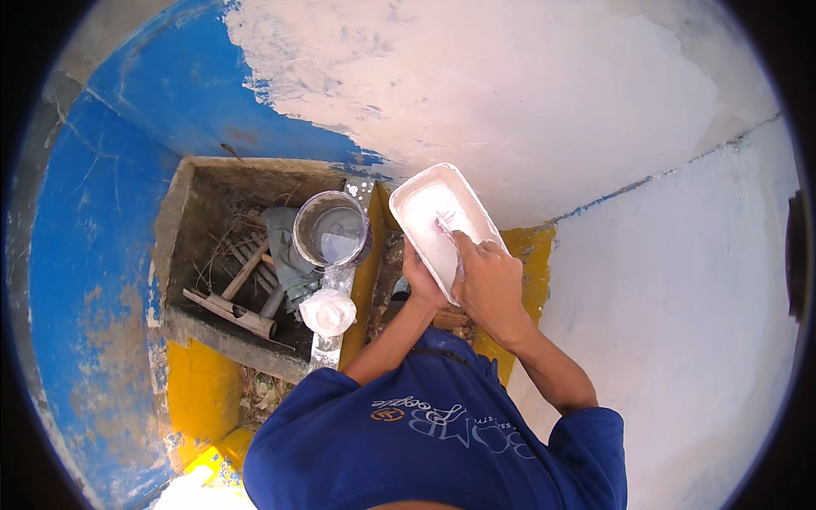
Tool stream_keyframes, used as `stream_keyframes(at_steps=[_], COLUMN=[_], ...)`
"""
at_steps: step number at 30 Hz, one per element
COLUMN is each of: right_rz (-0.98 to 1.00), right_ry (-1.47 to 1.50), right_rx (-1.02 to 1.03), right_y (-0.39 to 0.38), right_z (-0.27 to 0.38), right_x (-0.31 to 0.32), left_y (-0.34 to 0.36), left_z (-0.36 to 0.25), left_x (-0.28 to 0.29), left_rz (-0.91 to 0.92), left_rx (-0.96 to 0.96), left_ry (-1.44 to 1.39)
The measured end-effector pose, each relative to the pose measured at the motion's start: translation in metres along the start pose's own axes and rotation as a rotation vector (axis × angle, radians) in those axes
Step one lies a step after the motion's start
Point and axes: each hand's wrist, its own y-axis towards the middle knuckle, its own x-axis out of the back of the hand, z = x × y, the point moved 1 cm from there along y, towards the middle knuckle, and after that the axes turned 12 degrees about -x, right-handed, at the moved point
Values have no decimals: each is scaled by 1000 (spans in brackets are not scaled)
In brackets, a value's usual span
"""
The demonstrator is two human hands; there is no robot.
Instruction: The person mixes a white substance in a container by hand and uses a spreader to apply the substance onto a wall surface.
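Observation:
My left hand (421,276) is closed round the near left side of a white rectangular tub (405,204), holding it tilted in front of my chest. White paste lies inside it. My right hand (489,276) is closed on a thin, white-smeared tool that looks like a putty knife (444,225). Its end reaches into the paste, and the index finger stretches along it. The rest of the tool is hidden under the right hand, which is over the tub's right side.
To the left, a concrete trough (174,212) holds sticks, pipe pieces and a grey-green cloth (293,251). A paint-stained bucket (299,229) with greyish liquid and a white bundle (328,313) rest on its ledge. Ahead, a blue wall (187,85) is partly coated white.

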Motion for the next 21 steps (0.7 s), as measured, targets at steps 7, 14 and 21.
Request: stream_keyframes(at_steps=[7,14,21], right_rz=[-58,119,58], right_ry=[178,181,269], right_rx=[-102,-98,-25], right_y=[16,21,21], right_z=[0,-8,-6], right_x=[4,-2,1], left_y=[-1,-3,-5], left_z=[2,2,3], left_x=[-30,-19,-21], left_rz=[-139,-246,-169], left_rx=[-43,-20,-21], left_ry=[277,179,281])
